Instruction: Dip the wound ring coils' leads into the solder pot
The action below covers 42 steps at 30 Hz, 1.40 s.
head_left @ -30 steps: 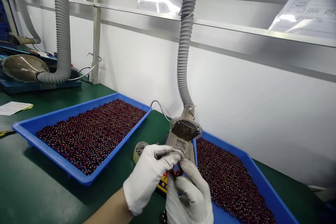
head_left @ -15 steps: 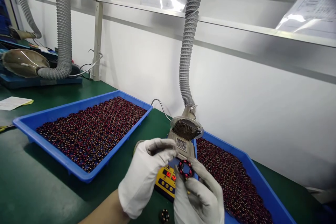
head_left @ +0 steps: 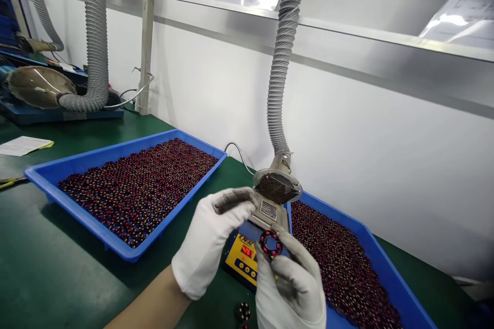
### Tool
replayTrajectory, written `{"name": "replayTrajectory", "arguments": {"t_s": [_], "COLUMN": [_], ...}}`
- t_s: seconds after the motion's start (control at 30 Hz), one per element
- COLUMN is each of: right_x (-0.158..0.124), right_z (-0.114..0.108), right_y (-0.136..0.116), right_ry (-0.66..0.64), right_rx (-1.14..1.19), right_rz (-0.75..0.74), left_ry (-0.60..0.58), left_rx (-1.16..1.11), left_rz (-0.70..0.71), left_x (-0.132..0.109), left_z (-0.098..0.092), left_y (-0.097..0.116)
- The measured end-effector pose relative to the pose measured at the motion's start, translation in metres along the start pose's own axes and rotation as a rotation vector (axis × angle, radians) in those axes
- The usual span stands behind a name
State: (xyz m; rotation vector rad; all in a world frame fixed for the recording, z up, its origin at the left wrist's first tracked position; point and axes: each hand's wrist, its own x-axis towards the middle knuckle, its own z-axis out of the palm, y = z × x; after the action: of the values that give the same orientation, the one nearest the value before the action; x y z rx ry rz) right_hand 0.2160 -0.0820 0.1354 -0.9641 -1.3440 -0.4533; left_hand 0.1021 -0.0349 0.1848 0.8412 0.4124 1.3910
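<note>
My right hand point(head_left: 291, 280), in a white glove with greyed fingertips, pinches a small black ring-shaped part point(head_left: 270, 243) with red spots between thumb and fingers. Just up and left of it, apart from the ring, my gloved left hand point(head_left: 216, 236) has its thumb and fingers brought together; what is between them, if anything, I cannot make out. Behind the hands stands a yellow-fronted heating unit point(head_left: 242, 259) with red lit digits and buttons, partly covered by my right hand. Below lies another small dark ring part point(head_left: 243, 312) on the green table, with a further one cut off beneath.
Many similar parts fill a blue tray point(head_left: 127, 256) on the left and another blue tray point(head_left: 401, 272) on the right. A round fume hood point(head_left: 278, 185) on a grey flexible hose point(head_left: 281, 87) hangs over the unit. Paper point(head_left: 23, 146) lies far left.
My left hand has drawn slightly up and left, away from the ring. My right hand keeps its pinch. The red digits read differently, and the view has shifted a little.
</note>
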Motion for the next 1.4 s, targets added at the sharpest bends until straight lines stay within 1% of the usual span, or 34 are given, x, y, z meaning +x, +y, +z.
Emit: {"name": "replayTrajectory", "arguments": {"t_s": [0.03, 0.07, 0.17, 0.2, 0.27, 0.37, 0.43, 0.5, 0.6, 0.67, 0.73, 0.8, 0.87, 0.93, 1.0, 1.07, 1.1, 1.13, 1.17, 1.2, 1.23, 1.27, 1.33, 1.37, 1.4], "right_x": [0.0, -0.001, -0.004, -0.004, -0.005, -0.003, -0.002, -0.001, -0.002, -0.002, -0.001, 0.0, 0.003, 0.004, 0.005, 0.003, 0.002, 0.002, 0.002, 0.003, 0.005, 0.009, 0.02, 0.028, 0.035], "right_z": [0.0, 0.0, 0.002, 0.002, 0.003, 0.003, 0.003, 0.002, 0.002, 0.002, 0.003, 0.004, 0.004, 0.005, 0.006, 0.006, 0.005, 0.003, 0.0, -0.003, -0.007, -0.012, -0.02, -0.024, -0.026], "right_y": [0.0, 0.0, 0.001, 0.002, 0.002, 0.002, 0.002, 0.002, 0.003, 0.002, 0.001, -0.001, -0.003, -0.004, -0.003, -0.001, 0.001, 0.004, 0.007, 0.011, 0.016, 0.021, 0.035, 0.044, 0.054], "right_ry": [0.007, 0.008, 0.015, 0.01, 0.001, 0.008, 0.009, 0.015, 0.028, 0.023, 0.023, 0.037, 0.043, 0.034, 0.027, 0.031, 0.03, 0.029, 0.023, 0.017, 0.004, -0.023, -0.119, -0.188, -0.262], "right_rx": [0.006, 0.014, 0.037, 0.039, 0.032, 0.026, 0.032, 0.043, 0.03, 0.011, 0.007, 0.008, 0.016, 0.041, 0.103, 0.186, 0.223, 0.247, 0.259, 0.264, 0.263, 0.26, 0.268, 0.284, 0.304], "right_rz": [0.017, 0.026, 0.04, 0.041, 0.038, 0.046, 0.052, 0.055, 0.049, 0.037, 0.033, 0.048, 0.065, 0.091, 0.144, 0.227, 0.27, 0.32, 0.371, 0.424, 0.484, 0.555, 0.711, 0.784, 0.844], "left_ry": [0.016, -0.003, -0.13, -0.137, -0.087, 0.014, 0.041, -0.005, -0.137, -0.149, -0.122, -0.088, -0.017, 0.093, 0.177, 0.205, 0.201, 0.174, 0.123, 0.039, -0.077, -0.218, -0.528, -0.636, -0.699], "left_rx": [-0.009, 0.003, 0.093, 0.102, 0.078, 0.004, -0.006, 0.044, 0.105, 0.119, 0.138, 0.136, 0.105, 0.056, 0.031, 0.091, 0.169, 0.281, 0.423, 0.586, 0.764, 0.953, 1.283, 1.426, 1.54], "left_rz": [0.031, 0.03, -0.099, -0.134, -0.139, -0.04, 0.017, 0.0, -0.113, -0.163, -0.184, -0.169, -0.093, 0.023, 0.12, 0.176, 0.185, 0.186, 0.197, 0.221, 0.258, 0.331, 0.428, 0.421, 0.391], "left_x": [0.0, 0.0, -0.002, -0.002, -0.002, 0.0, 0.002, 0.003, 0.002, 0.001, 0.0, 0.001, 0.003, 0.005, 0.007, 0.006, 0.004, 0.001, -0.003, -0.008, -0.014, -0.021, -0.033, -0.038, -0.043], "left_z": [-0.001, 0.0, 0.004, 0.006, 0.006, 0.001, -0.004, -0.006, -0.004, -0.001, 0.002, 0.002, 0.0, -0.003, -0.006, -0.01, -0.013, -0.018, -0.025, -0.035, -0.046, -0.061, -0.094, -0.111, -0.126], "left_y": [0.001, 0.002, 0.003, 0.002, -0.001, -0.003, 0.0, 0.005, 0.01, 0.01, 0.007, 0.004, 0.001, 0.001, 0.004, 0.008, 0.009, 0.01, 0.009, 0.006, 0.001, -0.006, -0.023, -0.032, -0.041]}}
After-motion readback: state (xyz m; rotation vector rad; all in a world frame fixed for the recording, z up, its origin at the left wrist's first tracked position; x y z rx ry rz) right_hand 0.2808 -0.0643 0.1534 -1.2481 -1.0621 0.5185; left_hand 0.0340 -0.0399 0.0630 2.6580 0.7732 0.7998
